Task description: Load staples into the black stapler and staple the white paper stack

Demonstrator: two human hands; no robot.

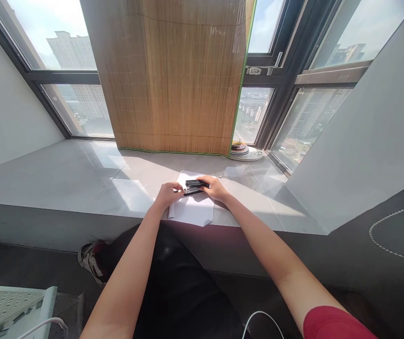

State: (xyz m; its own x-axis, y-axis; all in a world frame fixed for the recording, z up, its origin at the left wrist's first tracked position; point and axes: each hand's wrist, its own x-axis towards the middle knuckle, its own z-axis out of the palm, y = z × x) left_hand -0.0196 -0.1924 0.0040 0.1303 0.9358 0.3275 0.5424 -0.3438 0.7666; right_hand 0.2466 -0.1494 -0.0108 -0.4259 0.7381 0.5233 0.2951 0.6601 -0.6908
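My right hand is closed around the right end of a black stapler. The stapler looks spread apart, its upper arm raised over the lower part. At its left end my left hand has its fingers pinched together. A small dark bit shows at those fingertips, too small to name. Under both hands and the stapler lie white paper sheets, with their near edge at the front of the sill.
The pale tiled window sill is crossed by sun patches. A bamboo blind hangs behind it, with stacked plates at its right corner. Below are a white perforated rack, a white cable and a shoe.
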